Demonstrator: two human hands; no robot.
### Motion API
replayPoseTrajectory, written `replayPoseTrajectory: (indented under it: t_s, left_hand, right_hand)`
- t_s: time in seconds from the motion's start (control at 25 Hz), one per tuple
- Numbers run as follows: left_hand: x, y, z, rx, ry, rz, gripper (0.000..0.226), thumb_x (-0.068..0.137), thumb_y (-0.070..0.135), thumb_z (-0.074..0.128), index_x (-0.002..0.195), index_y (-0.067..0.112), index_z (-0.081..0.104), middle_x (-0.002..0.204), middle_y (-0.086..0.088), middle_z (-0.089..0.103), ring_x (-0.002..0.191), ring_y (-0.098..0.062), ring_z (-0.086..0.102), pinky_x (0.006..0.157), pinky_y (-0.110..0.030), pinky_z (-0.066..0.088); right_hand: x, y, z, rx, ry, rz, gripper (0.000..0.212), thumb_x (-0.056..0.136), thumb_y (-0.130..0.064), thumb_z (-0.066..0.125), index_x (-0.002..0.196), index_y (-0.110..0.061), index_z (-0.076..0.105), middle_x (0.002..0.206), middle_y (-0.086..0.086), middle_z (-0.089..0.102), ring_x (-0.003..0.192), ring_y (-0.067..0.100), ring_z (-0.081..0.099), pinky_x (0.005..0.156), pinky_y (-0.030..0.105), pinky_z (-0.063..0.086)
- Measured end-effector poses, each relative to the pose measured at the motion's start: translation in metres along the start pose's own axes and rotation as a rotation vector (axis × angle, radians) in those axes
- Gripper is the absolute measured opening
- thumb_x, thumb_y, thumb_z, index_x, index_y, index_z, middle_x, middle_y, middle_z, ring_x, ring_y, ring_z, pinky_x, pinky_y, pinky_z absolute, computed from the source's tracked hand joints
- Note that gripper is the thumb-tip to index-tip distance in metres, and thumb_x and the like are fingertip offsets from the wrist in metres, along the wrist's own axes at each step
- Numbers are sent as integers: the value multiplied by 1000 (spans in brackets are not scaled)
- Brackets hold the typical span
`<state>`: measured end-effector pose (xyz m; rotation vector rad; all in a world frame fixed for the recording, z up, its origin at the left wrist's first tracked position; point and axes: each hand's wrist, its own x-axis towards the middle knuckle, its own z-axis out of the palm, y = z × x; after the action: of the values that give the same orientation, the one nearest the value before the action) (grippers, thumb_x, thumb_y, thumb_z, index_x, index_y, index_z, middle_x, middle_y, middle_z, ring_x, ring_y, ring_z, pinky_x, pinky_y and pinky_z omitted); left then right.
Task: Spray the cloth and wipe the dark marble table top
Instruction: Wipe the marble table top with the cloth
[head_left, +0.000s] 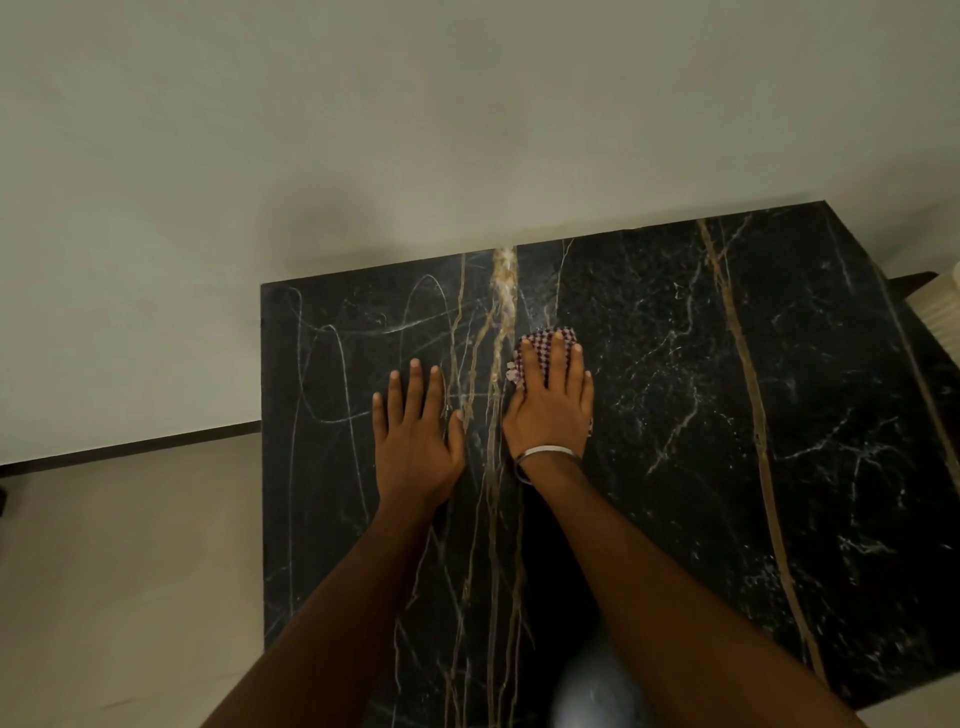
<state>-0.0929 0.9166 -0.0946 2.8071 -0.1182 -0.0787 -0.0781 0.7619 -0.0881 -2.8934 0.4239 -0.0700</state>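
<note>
The dark marble table top (727, 395) with white and gold veins fills the middle and right of the head view. My right hand (551, 400) lies flat with straight fingers on a small red-and-white checked cloth (545, 336), pressing it onto the marble near the table's far middle. Most of the cloth is hidden under the hand. To its left, my left hand (415, 431) rests flat on the bare marble with fingers spread. A thin metal bangle (545, 454) circles my right wrist. No spray bottle is clearly visible.
A pale wall (363, 130) rises right behind the table's far edge. Light floor (130, 571) lies to the left of the table. A cream ribbed object (943, 306) stands at the right edge. A blurred whitish-blue shape (587, 696) sits low between my forearms.
</note>
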Motion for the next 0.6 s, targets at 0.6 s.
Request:
replayPoseTrajectory:
  t_s: [0.6]
  left_hand:
    - [57,-10,-4,10,-24,61,63,100,47,24,155,22,7,162,-3,-7,148,-21,-13,120,-43,-9]
  right_hand:
    - [47,-3,7,-26,-25,-141,58,97,-33,34,152,-35,15,162,3,7,149,24,0,120,43,4]
